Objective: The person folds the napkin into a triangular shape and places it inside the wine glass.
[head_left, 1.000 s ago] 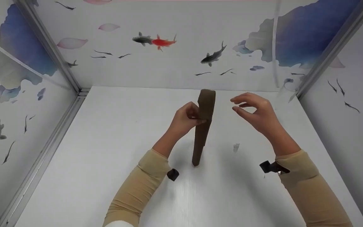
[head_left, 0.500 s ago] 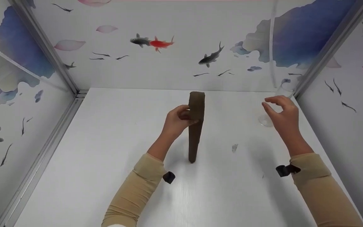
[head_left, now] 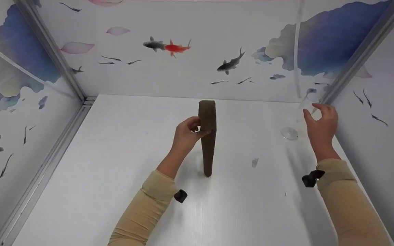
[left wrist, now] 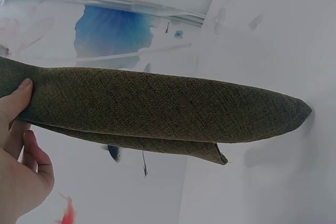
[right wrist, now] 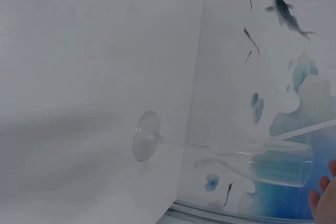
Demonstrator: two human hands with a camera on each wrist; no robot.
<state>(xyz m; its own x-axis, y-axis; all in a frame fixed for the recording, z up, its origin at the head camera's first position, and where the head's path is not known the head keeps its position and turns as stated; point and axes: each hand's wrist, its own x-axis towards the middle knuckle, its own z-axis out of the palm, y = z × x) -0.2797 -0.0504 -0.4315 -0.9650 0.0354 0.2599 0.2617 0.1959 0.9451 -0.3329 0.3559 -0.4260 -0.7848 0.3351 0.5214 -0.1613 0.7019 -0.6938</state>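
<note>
My left hand (head_left: 185, 135) pinches a folded dark brown-green cloth (head_left: 207, 114) between thumb and fingers. In the left wrist view the cloth (left wrist: 157, 106) hangs as a long strip with a shorter folded layer. Its pointed lower end is close to the white table; whether it touches I cannot tell. At the back right stands a clear stemmed glass (head_left: 289, 134), a tall flute with a round foot. My right hand (head_left: 324, 126) is beside its bowl, thumb and fingers curved apart. In the right wrist view the fingertips (right wrist: 315, 198) sit just off the rim of the glass (right wrist: 281, 163).
White panels printed with fish and blue lily leaves enclose the white table (head_left: 115, 164) at the back and sides. A small greyish mark or scrap (head_left: 254, 162) is on the table between both arms. Metal rails (head_left: 50, 160) run along the panel corners.
My right hand has moved rightward, from near the cloth to the glass, which now shows more fully. My left hand, still holding the cloth, has shifted slightly left.
</note>
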